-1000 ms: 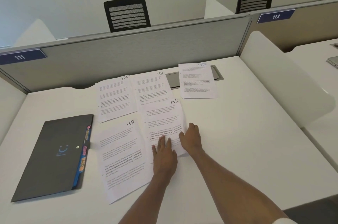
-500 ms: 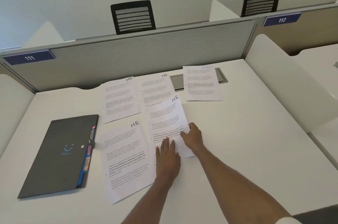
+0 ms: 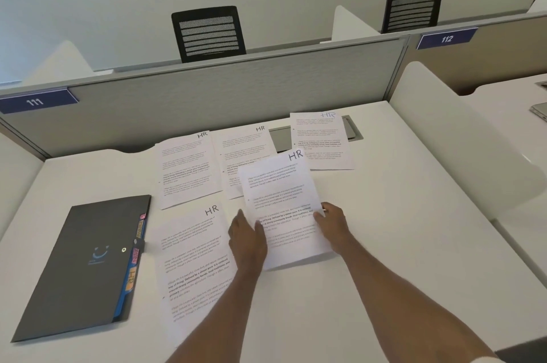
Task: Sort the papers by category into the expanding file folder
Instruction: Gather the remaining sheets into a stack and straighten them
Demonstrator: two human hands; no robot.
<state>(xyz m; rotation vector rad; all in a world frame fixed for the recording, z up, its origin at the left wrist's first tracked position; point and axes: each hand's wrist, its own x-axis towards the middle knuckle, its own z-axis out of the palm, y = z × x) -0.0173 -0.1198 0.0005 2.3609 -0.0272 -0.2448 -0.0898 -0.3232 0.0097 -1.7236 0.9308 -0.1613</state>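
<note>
White desk (image 3: 384,244) bears everything. Dark grey expanding file folder (image 3: 80,268) lies closed at left, coloured tabs along right edge. Four white printed sheets marked HR lie flat: near folder (image 3: 192,259), two at back (image 3: 186,167) (image 3: 245,149), one over grey cable hatch (image 3: 321,140). Fifth HR sheet (image 3: 281,199) tilted, overlapping back sheet. Left hand (image 3: 247,239) pinches its left edge; right hand (image 3: 333,222) pinches right edge.

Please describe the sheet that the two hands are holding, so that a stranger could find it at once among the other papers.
On the white desk, right of the dark folder, lie five sheets marked HR. The held sheet is the middle one, gripped by the left hand and the right hand. It alone is lifted, overlapping the sheet behind.
</note>
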